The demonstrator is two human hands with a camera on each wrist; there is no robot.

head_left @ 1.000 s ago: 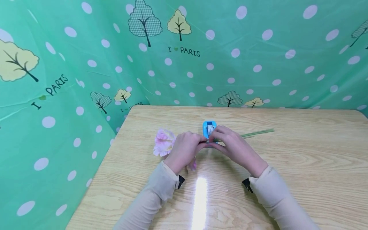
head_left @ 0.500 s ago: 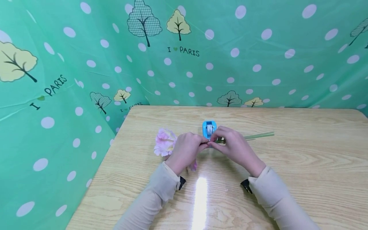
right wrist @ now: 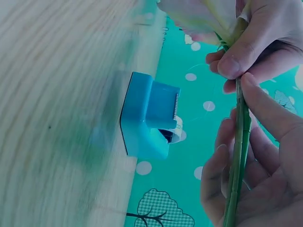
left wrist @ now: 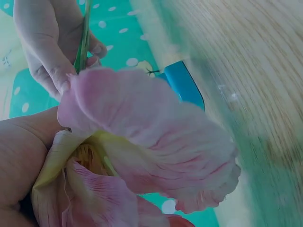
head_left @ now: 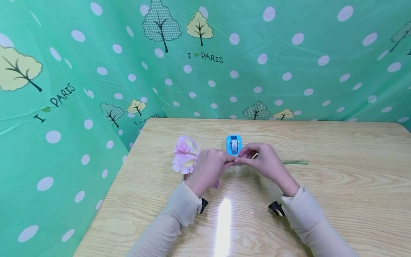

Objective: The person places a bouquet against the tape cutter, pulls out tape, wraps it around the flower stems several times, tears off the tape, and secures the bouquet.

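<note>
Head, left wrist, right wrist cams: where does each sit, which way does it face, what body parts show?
Head: above, looking forward and down at the table; both sleeves, left hand, right hand meeting at the green stem.
Left wrist: behind the left hand, facing the pink flower; right-hand fingers beyond.
Right wrist: beside the right hand, looking along the stem; left fingertips above.
Shared: the blue tape dispenser shows in all three.
</note>
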